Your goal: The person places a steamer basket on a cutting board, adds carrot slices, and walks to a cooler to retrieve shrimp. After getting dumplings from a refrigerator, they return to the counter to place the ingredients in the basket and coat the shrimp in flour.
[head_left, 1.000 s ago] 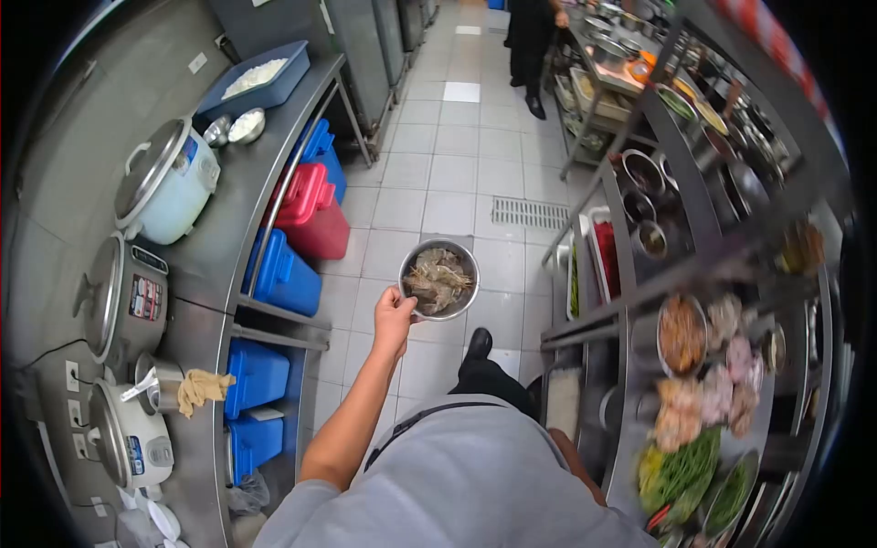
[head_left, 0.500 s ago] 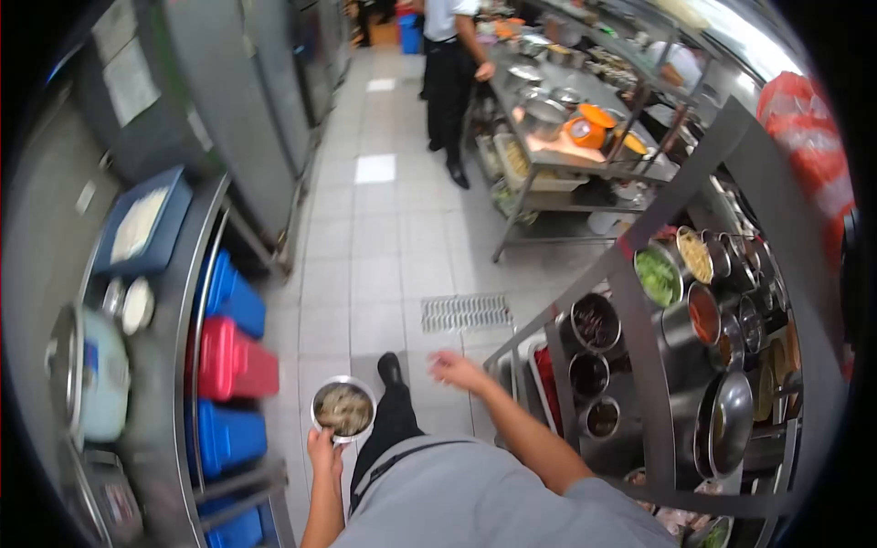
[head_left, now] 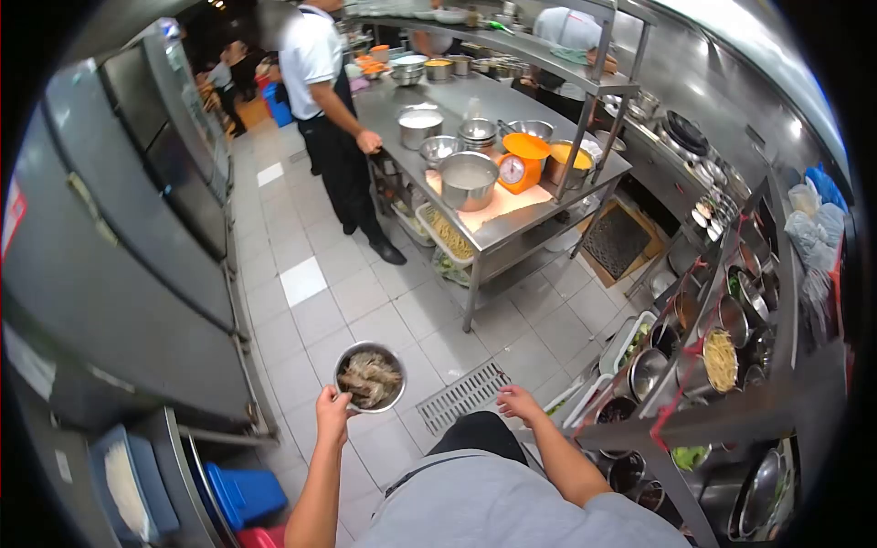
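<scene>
My left hand (head_left: 332, 413) grips the rim of a round metal bowl (head_left: 402, 375), with the thumb over the edge. In the bowl lie greyish-brown pieces that look like raw shrimp (head_left: 369, 377). It is held out over the tiled floor, roughly level. My right hand (head_left: 519, 405) hangs free at my right side with its fingers loosely apart, holding nothing. Below it and to its left is the floor drain grate (head_left: 461, 398).
Ahead stands a steel table (head_left: 498, 233) with pots, bowls and an orange scale (head_left: 521, 164). A person (head_left: 333, 128) stands at its left side. Steel fridges (head_left: 119, 247) line the left. A steel rack (head_left: 731, 429) with ingredient pots is close on my right.
I have moved forward and my view has turned right. The steel table is nearer and the left-hand counter has slid back. My left hand still carries the bowl.
</scene>
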{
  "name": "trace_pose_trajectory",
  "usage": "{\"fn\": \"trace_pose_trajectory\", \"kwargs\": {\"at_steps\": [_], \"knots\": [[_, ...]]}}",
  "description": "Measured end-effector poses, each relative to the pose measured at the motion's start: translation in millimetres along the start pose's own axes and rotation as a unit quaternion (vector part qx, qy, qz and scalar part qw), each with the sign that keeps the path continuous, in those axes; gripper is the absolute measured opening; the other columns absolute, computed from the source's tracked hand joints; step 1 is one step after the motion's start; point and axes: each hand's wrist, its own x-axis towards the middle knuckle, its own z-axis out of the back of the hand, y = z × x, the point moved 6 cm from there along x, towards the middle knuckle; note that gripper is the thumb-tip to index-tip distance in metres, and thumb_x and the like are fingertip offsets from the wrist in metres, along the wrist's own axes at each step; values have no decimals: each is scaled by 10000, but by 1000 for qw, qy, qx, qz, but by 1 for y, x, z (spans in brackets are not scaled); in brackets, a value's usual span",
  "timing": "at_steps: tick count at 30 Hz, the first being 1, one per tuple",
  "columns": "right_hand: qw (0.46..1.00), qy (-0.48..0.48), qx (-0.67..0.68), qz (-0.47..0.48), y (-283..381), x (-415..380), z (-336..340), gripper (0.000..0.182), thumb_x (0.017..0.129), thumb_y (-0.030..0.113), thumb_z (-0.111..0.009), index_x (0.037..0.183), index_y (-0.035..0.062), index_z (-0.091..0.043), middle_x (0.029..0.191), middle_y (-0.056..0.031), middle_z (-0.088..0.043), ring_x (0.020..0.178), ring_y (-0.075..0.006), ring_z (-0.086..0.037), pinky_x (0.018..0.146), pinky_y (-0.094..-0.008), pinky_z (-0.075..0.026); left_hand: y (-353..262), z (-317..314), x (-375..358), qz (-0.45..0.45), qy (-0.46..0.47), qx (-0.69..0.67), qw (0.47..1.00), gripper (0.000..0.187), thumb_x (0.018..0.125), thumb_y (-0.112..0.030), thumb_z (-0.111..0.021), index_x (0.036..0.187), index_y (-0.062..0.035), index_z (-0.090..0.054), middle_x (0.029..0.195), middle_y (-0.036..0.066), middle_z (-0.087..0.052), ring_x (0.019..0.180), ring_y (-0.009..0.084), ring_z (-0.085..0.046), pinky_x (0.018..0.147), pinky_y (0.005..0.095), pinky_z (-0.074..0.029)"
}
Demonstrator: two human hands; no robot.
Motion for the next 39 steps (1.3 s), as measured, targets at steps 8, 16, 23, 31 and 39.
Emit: {"fn": "trace_pose_trajectory", "kwargs": {"at_steps": [8, 16, 23, 31, 39], "knots": [[974, -176, 141, 1, 82, 154, 115, 584, 961, 177, -664, 1480, 63, -422, 949, -100, -690, 716, -169, -660, 578, -307, -530, -32, -247, 209, 47, 162, -33, 985, 202, 892, 7, -627, 860, -117, -470, 889, 53, -618, 736, 177, -656, 607, 393, -636], [957, -208, 159, 122, 344, 254, 258, 406, 994, 184, -631, 1363, 47, -529, 937, -39, -668, 719, -124, -621, 604, -275, -507, -152, -490, 362, 37, 290, -2, 956, 107, 921, -86, -643, 929, -89, -537, 889, 23, -568, 772, 155, -624, 609, 365, -581], [960, -212, 170, 75, 342, 298, 237, 397, 995, 211, -635, 1366, 98, -548, 1001, -21, -685, 784, -119, -640, 651, -278, -522, -208, -742, 495, -58, 419, 51, 905, 112, 934, -69, -621, 888, -79, -519, 848, 34, -574, 745, 163, -657, 597, 362, -625], [866, -362, 310, -150, 71, 216, 119, 272, 916, 254, -715, 1136, 105, -655, 908, -46, -719, 702, -172, -692, 540, -314, -539, -223, -843, 576, -185, 482, 374, 770, 326, 811, -192, -790, 917, -4, -546, 789, 153, -639, 631, 232, -654, 569, 392, -560], [807, -489, 187, -273, -14, 139, -11, 214, 905, 274, -685, 918, 61, -712, 767, -117, -715, 651, -239, -707, 570, -401, -568, -267, -916, 518, -600, 637, 315, 369, 470, 779, 21, -674, 1231, -110, -678, 1237, 125, -688, 1176, 360, -606, 1036, 446, -479]]}}
